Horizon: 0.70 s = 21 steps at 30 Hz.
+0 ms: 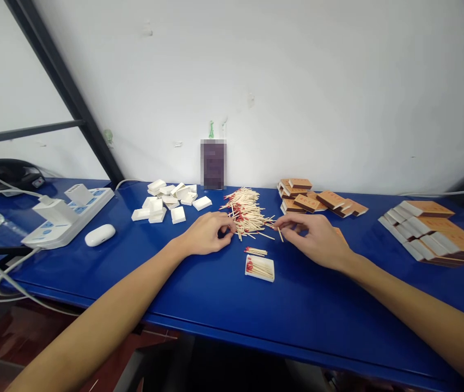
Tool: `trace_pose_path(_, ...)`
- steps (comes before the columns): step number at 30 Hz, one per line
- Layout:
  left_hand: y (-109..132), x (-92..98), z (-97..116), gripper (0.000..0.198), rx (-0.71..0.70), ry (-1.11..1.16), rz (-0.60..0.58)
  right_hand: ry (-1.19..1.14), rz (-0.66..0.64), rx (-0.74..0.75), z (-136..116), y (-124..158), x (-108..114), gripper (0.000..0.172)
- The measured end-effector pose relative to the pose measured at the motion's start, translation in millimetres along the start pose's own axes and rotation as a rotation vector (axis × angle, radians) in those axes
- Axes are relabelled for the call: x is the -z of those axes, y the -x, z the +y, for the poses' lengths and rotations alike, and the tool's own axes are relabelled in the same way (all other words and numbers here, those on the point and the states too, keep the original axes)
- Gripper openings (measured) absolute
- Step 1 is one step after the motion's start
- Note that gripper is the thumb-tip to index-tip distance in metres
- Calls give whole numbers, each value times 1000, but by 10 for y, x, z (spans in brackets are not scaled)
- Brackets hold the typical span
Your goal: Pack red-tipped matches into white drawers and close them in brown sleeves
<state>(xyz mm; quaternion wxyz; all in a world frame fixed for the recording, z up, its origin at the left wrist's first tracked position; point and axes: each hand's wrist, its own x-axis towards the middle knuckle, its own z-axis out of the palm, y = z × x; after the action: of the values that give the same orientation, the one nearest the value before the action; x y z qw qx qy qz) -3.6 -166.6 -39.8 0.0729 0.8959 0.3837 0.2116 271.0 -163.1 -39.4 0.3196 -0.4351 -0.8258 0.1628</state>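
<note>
Forearms [134,296] extend toward 1 match pile [250,211] between narrow left grip [207,233] and narrow right grip [317,239], holds unclear.

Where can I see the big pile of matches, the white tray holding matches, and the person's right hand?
Pile of matches [249,211]: head view, middle of the heap.
White tray [260,278]: head view, its near wall.
Right hand [319,237]: head view, back of the hand.
</note>
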Motion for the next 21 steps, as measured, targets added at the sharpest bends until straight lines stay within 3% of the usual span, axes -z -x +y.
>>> trace_pose_path(3,-4,7,19,14,-20,5,-11,24,52,52,-12,-3,-58,17)
trace_pose_path(12,-13,-4,123,19,-51,19,-54,32,-10,182,47,17,-240,30)
trace_pose_path(21,-1,45,121,33,-44,-56,-103,210,-72,137,35,1,-192,14)
